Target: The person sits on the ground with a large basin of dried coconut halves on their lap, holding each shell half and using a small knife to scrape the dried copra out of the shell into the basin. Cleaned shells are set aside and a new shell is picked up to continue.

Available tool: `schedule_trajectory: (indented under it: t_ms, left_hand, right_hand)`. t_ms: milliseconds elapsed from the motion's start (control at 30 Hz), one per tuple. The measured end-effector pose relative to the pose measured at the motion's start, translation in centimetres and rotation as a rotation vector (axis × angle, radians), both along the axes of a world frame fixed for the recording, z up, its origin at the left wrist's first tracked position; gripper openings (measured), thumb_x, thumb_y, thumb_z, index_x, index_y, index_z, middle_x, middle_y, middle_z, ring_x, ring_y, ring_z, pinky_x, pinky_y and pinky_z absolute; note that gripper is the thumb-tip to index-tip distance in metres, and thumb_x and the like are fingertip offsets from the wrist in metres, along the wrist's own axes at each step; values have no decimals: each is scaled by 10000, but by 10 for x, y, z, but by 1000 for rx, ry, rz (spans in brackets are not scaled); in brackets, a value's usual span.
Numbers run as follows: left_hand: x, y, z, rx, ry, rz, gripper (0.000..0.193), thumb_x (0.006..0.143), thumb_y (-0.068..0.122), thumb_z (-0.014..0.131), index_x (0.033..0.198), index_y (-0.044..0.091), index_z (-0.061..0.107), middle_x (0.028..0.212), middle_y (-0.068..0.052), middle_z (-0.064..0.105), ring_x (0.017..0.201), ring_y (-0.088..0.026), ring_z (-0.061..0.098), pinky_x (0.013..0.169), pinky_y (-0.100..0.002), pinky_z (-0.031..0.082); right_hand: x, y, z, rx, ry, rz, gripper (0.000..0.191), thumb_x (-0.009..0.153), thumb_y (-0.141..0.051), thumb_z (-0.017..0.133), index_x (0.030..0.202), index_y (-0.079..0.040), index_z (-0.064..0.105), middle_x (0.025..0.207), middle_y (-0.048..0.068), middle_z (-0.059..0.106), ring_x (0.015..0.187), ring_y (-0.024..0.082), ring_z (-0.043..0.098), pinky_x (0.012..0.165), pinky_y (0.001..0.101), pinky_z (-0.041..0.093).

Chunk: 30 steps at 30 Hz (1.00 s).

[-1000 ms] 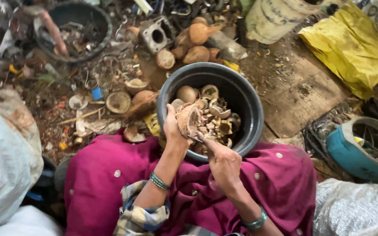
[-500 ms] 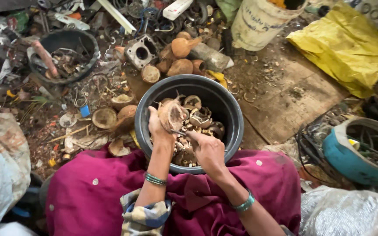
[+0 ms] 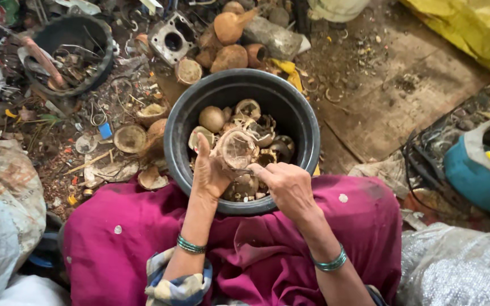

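A dirt floor [image 3: 381,107] strewn with scrap, wire and chips, seen from above in soft daylight. A yellow sheet [image 3: 472,28] lies at the upper right, beside a flat brown board [image 3: 392,113]. A black tub [image 3: 72,54] of metal junk sits at the upper left, a grey engine part [image 3: 171,39] near it. A blue drum [image 3: 477,175] stands at the right, over a silver sack [image 3: 455,266]. A white sack [image 3: 1,215] fills the lower left.

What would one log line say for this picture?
left hand: holds round brown shell piece | right hand: thin tool at the shell | under both: black tub of similar pieces | around: scrap-strewn ground
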<state>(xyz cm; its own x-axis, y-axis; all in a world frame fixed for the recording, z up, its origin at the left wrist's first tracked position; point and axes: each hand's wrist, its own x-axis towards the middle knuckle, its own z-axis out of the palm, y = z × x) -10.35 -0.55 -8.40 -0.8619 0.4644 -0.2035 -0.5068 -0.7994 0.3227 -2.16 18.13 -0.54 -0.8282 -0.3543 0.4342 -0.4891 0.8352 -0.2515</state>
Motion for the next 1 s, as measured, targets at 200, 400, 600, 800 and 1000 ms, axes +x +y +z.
schedule_trajectory:
  t_ms: [200, 400, 600, 800, 1000]
  left_hand:
    - [1, 2, -18, 30, 133, -40, 680, 955, 485, 733, 1405, 13, 540, 1277, -184, 676, 1137, -336, 687, 982, -528, 573]
    - [0, 7, -32, -47, 67, 204, 458, 894, 241, 730, 1307, 71, 627, 1187, -108, 717, 1085, -250, 702, 977, -470, 576]
    - [2, 6, -32, -12, -45, 206, 361, 910, 289, 740, 1197, 78, 678, 1149, -82, 729, 1057, -241, 701, 950, -446, 590]
    - [-1, 0, -24, 117, -161, 42, 468, 842, 418, 730, 1114, 37, 725, 1043, -145, 762, 952, -311, 722, 876, -485, 603]
    - [-2, -1, -27, 150, -119, 127, 470, 923, 414, 738, 1233, 65, 679, 1167, -129, 737, 1078, -290, 716, 953, -504, 586]
  right_hand:
    - [1, 1, 1, 82, -109, 43, 333, 820, -69, 605, 1128, -100, 728, 776, 61, 626, 744, 252, 647, 640, 401, 516]
    - [-1, -14, -10, 92, -70, -76, 107, 828, -120, 637, 923, -101, 682, 748, 61, 621, 727, 255, 655, 627, 410, 515]
    - [7, -21, -6, 149, -81, -90, 34, 830, -124, 656, 859, -108, 648, 713, 60, 591, 691, 244, 641, 593, 409, 504]
    - [12, -31, -2, -202, 9, -26, 272, 764, 3, 655, 978, -136, 748, 821, 57, 719, 746, 240, 702, 631, 361, 542]
    - [-1, -6, 8, -225, -51, -243, 78, 902, -90, 754, 966, -131, 770, 813, 78, 752, 643, 235, 713, 539, 350, 515]
